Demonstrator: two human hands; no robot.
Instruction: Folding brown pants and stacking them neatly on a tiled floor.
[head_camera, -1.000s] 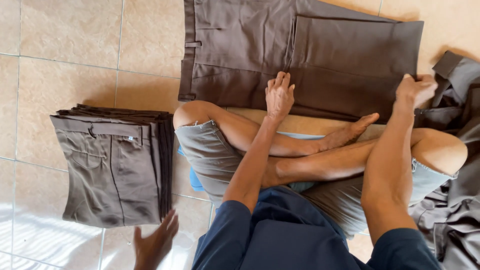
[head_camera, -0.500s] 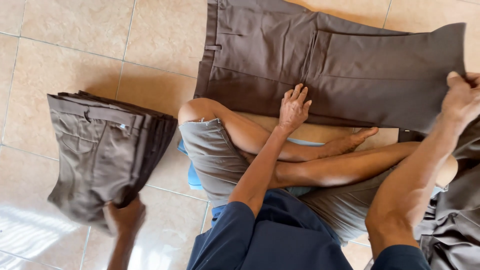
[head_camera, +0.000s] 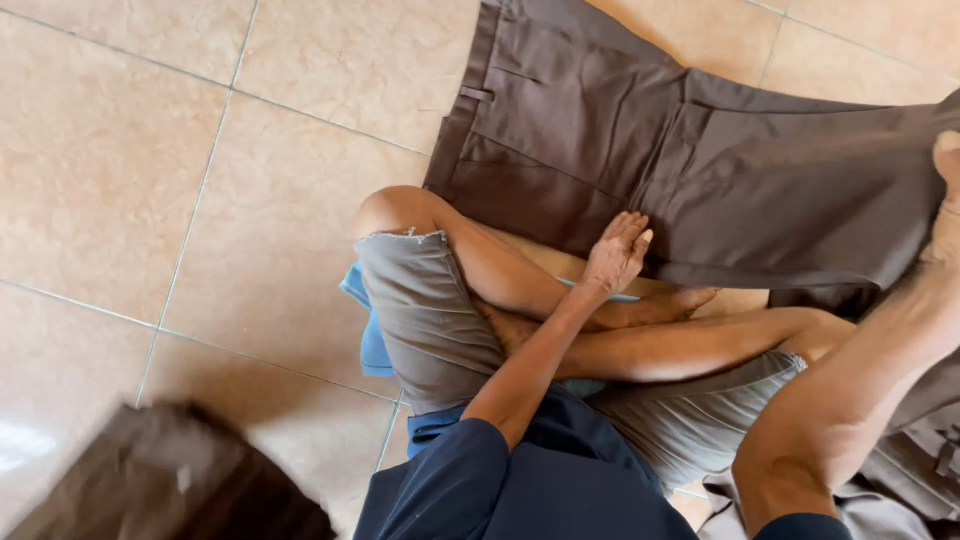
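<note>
We are mid-fold on the brown trousers (head_camera: 640, 170) spread on the tiled floor (head_camera: 150, 180) ahead of our crossed legs (head_camera: 620, 330). Our left hand (head_camera: 617, 252) lies flat and open, pinning the lower edge of the cloth. Our right hand (head_camera: 945, 200), at the frame's edge, lifts the leg end; its fingers are mostly cut off, though it seems to grip the fabric. Carrying that end toward the waistband needs the left hand's hold kept. A blurred pile of brown garments (head_camera: 170, 480) lies far left of the pinning hand, more cloth (head_camera: 920, 470) under the right arm.

Single head-worn view, looking steeply down, close above the crossed legs (head_camera: 600, 330). Brown trousers (head_camera: 700, 170) lie beyond the legs; tiled floor (head_camera: 200, 200) to their left.
</note>
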